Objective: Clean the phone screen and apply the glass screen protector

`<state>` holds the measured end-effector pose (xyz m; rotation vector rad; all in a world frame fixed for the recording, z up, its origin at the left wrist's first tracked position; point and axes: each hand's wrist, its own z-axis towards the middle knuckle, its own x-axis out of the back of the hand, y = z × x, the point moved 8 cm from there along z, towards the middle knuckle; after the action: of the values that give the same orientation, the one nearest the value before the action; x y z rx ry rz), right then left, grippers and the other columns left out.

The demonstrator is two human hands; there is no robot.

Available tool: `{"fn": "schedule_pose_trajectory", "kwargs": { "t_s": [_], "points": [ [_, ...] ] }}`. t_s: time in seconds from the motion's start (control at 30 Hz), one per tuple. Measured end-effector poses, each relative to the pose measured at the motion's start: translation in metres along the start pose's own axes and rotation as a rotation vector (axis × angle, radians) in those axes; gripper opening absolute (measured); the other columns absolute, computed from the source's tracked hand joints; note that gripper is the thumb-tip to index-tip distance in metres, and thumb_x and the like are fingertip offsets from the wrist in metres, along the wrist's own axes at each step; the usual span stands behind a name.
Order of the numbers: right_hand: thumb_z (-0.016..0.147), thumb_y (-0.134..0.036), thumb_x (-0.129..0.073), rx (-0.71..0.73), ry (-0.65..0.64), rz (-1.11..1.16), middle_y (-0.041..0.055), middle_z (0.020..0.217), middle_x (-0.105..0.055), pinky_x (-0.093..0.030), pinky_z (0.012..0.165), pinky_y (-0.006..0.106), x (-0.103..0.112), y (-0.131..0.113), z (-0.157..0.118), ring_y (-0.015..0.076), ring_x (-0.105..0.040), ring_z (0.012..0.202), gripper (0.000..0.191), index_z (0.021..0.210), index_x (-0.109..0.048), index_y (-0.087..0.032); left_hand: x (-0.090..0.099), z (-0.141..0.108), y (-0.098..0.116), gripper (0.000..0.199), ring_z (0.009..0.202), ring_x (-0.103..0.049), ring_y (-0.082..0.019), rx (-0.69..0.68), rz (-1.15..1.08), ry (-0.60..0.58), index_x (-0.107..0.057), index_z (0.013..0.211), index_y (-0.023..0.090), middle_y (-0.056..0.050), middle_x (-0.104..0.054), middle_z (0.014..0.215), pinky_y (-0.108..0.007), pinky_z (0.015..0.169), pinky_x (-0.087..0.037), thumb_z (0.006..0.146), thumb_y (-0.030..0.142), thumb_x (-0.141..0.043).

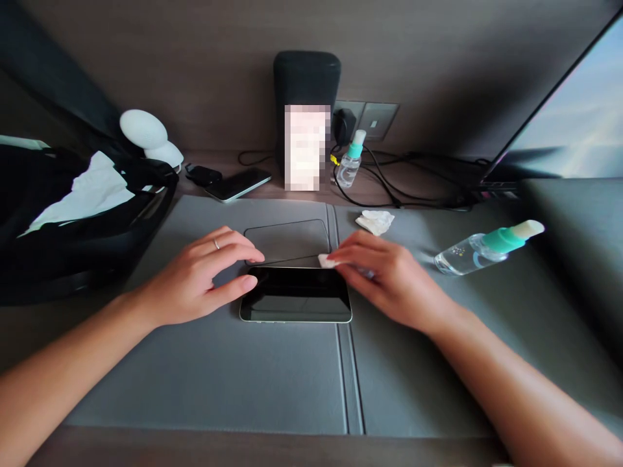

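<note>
"What lies under it all?"

"A broad grey mat, likely chosen as a smooth, soft bed for glass."

"And the hands?"

"The left hand is at the far left corner of the phone, thumb and fingers spread apart, perhaps to steady it; I can't tell whether the thumb presses or hovers. The right hand is at the far right corner, fingertips narrowed in a pinch on a scrap we'll reach last."

"Why that spot for the phone?"

"Mid-mat, screen up, long edge towards the person: both hands reach it easily."

"Beyond it?"

"A black-rimmed clear sheet, flat just beyond the phone, probably kept close for comparison or use. Off right, a spray bottle, clear of both arms."

"Smaller?"

"A crumpled tissue, beyond the right hand, seemingly set aside. Lastly the pinched white pad, gripped by its end so its other end sticks out."
</note>
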<state>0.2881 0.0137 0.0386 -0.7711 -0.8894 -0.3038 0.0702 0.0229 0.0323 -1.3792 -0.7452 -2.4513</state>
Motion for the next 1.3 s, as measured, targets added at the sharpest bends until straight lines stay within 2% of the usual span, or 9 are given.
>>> {"fn": "schedule_pose_trajectory", "kwargs": {
  "t_s": [0.13, 0.27, 0.33, 0.47, 0.67, 0.8, 0.9, 1.03, 1.3],
  "points": [
    [0.102, -0.009, -0.051, 0.080, -0.214, 0.030, 0.0104, 0.104, -0.071, -0.054, 0.083, 0.031, -0.025, -0.038, 0.002, 0.0185, -0.067, 0.093, 0.025, 0.111, -0.073, -0.014, -0.001, 0.000, -0.002, 0.014, 0.098, -0.064, -0.018, 0.019, -0.002, -0.008, -0.060, 0.115, 0.019, -0.004, -0.069, 0.106, -0.034, 0.095, -0.047, 0.103, 0.026, -0.056],
    [0.099, -0.009, -0.061, 0.101, -0.500, 0.525, 0.0059, 0.098, -0.074, -0.057, 0.080, 0.023, -0.029, -0.066, -0.006, 0.0129, -0.070, 0.090, 0.018, 0.106, -0.076, -0.016, 0.001, 0.000, -0.005, 0.013, 0.099, -0.064, -0.018, 0.026, -0.012, 0.021, -0.060, 0.114, 0.019, -0.004, -0.069, 0.106, -0.033, 0.094, -0.047, 0.103, 0.026, -0.057],
    [0.097, -0.011, -0.065, 0.028, -0.317, 0.608, 0.0045, 0.097, -0.075, -0.058, 0.078, 0.023, -0.015, -0.051, -0.001, 0.0125, -0.071, 0.086, 0.015, 0.105, -0.075, -0.018, 0.002, 0.000, -0.008, 0.013, 0.100, -0.063, -0.017, 0.048, -0.017, 0.030, -0.060, 0.114, 0.019, -0.004, -0.070, 0.106, -0.032, 0.093, -0.047, 0.103, 0.025, -0.056],
    [0.100, -0.012, -0.060, -0.074, 0.139, 0.134, 0.0071, 0.105, -0.073, -0.056, 0.085, 0.030, 0.004, -0.011, 0.003, 0.0167, -0.069, 0.096, 0.021, 0.114, -0.073, -0.020, 0.006, 0.000, -0.010, 0.015, 0.093, -0.060, -0.016, 0.093, -0.033, 0.061, -0.061, 0.115, 0.018, -0.003, -0.068, 0.103, -0.032, 0.089, -0.047, 0.104, 0.024, -0.053],
    [0.102, -0.009, -0.053, 0.144, -0.132, -0.060, 0.0131, 0.109, -0.073, -0.056, 0.084, 0.037, -0.039, -0.045, 0.010, 0.0220, -0.066, 0.097, 0.022, 0.115, -0.071, -0.010, 0.009, -0.003, -0.021, 0.022, 0.093, -0.057, -0.017, 0.209, -0.094, 0.110, -0.060, 0.119, 0.018, -0.003, -0.067, 0.101, -0.031, 0.086, -0.046, 0.105, 0.019, -0.044],
    [0.100, -0.008, -0.055, 0.222, -0.330, 0.228, 0.0093, 0.109, -0.075, -0.057, 0.084, 0.032, -0.045, -0.075, 0.002, 0.0181, -0.066, 0.097, 0.024, 0.118, -0.070, -0.014, 0.010, -0.002, -0.021, 0.022, 0.093, -0.058, -0.017, 0.204, -0.104, 0.123, -0.061, 0.118, 0.018, -0.003, -0.067, 0.099, -0.032, 0.086, -0.047, 0.105, 0.019, -0.043],
    [0.097, -0.005, -0.057, 0.188, -0.217, 0.351, 0.0062, 0.113, -0.076, -0.058, 0.088, 0.029, -0.032, -0.069, 0.001, 0.0156, -0.069, 0.102, 0.032, 0.123, -0.068, -0.020, 0.011, -0.001, -0.020, 0.022, 0.091, -0.057, -0.017, 0.195, -0.108, 0.129, -0.061, 0.116, 0.018, -0.003, -0.067, 0.098, -0.032, 0.087, -0.047, 0.105, 0.020, -0.042],
    [0.097, -0.005, -0.058, 0.089, 0.015, 0.050, 0.0076, 0.118, -0.076, -0.060, 0.092, 0.033, -0.025, -0.045, 0.006, 0.0191, -0.071, 0.108, 0.035, 0.125, -0.069, -0.022, 0.012, 0.000, -0.022, 0.022, 0.089, -0.058, -0.018, 0.212, -0.111, 0.127, -0.061, 0.116, 0.018, -0.003, -0.067, 0.097, -0.033, 0.086, -0.048, 0.106, 0.022, -0.042],
    [0.103, -0.011, -0.051, 0.394, -0.250, 0.138, 0.0130, 0.118, -0.078, -0.062, 0.101, 0.036, -0.053, -0.094, 0.003, 0.0231, -0.071, 0.116, 0.029, 0.125, -0.069, -0.007, 0.011, 0.000, -0.020, 0.023, 0.092, -0.060, -0.018, 0.211, -0.112, 0.122, -0.062, 0.116, 0.018, -0.005, -0.068, 0.099, -0.034, 0.088, -0.049, 0.105, 0.022, -0.042]
  ]
}}
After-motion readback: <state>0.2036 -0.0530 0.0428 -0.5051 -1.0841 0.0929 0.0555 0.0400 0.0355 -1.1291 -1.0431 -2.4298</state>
